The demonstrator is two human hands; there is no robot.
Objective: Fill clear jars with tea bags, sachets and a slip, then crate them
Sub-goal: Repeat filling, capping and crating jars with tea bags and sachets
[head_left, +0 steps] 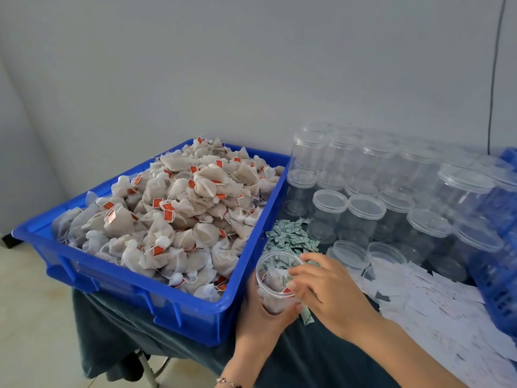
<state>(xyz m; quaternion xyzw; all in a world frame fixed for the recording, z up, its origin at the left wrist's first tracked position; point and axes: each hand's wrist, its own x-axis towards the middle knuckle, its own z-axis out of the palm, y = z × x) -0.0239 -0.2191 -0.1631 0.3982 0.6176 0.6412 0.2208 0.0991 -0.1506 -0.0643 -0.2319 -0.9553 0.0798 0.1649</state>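
Your left hand point(258, 312) wraps round the open jar point(275, 278), fingers curled about its lower wall, holding it just off the near right corner of the bin point(134, 287). The jar holds a few tea bags point(272, 278) low down, with a red tag showing against the near wall, and green sachets point(282, 261) show near its mouth, though through the clear wall you cannot tell which lie inside. Your right hand point(327, 292) sits at the jar's rim with its fingertips bent in over the mouth; a sachet point(307, 317) pokes out below that hand, but whether the fingers pinch it cannot be told.

The blue bin is heaped well above its rim with tea bags point(179, 208), pale mesh pouches with red tags on strings. Between bin and jars lies a loose pile of sachets point(291, 236) on the dark cloth point(293, 357).

Behind, lidded empty jars point(366, 197) stand packed in rows, some stacked two high. At the front of them are two open jars point(366, 256), nothing visible in them. White slips point(436, 301) spread over the table at your right, and a blue crate point(495, 278) stands at the far right edge.
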